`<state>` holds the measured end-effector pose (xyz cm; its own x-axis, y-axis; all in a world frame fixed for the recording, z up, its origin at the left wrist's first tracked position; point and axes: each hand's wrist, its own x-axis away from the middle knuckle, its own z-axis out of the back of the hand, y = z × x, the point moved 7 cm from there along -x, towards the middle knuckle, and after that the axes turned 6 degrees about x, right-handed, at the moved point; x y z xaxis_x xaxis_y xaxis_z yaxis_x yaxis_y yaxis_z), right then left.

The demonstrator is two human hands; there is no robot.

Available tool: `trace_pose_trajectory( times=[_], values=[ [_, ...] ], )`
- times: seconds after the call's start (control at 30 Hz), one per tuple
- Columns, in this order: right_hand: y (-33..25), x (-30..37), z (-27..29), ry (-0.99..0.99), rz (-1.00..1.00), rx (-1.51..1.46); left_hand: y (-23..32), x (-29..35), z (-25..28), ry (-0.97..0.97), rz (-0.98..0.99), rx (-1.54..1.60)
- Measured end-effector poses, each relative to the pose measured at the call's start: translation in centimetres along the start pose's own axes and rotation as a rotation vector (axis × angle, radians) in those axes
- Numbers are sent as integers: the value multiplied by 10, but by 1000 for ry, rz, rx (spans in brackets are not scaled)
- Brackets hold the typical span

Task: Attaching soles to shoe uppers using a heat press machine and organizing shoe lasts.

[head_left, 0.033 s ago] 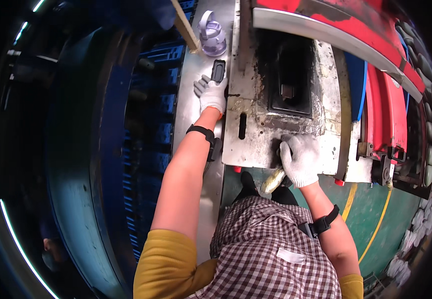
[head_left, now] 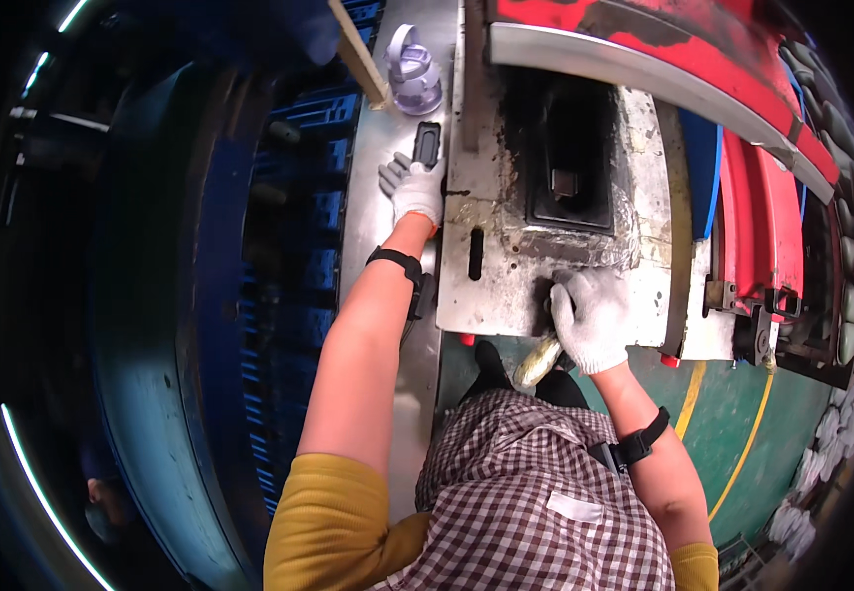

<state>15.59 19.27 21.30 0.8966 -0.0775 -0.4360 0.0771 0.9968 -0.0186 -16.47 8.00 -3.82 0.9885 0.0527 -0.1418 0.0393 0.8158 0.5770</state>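
Gloves, white and knitted, are covering both of the person's hands. The left hand is lying just above the middle of the frame, fingers spread loosely and gripping nothing, its fingertips touching a small dark flat object that is resting on the grey metal surface. Just above that object, at the upper middle, a pale purple lidded bottle is standing beside a slanting wooden stick.

The right hand is sitting right of centre, its fingers curling down onto the lower edge of a worn, stained metal plate; whether it is gripping anything under the glove I cannot tell. A dark rectangular recess is opening in the plate above that hand, well apart from it. A yellowish rag-like lump is hanging just below the plate's edge, beside the right wrist. Red curved machine parts are filling the right side.
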Motion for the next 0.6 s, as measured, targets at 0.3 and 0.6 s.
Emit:
trace_pose_trajectory(
  times=[0.3, 0.6],
  values=[
    [-10, 6, 5, -30, 53, -36, -48, -3, -25, 127, 79, -142],
    [-12, 6, 5, -53, 66, -44, -45, 10, 16, -122, -19, -186]
  ],
)
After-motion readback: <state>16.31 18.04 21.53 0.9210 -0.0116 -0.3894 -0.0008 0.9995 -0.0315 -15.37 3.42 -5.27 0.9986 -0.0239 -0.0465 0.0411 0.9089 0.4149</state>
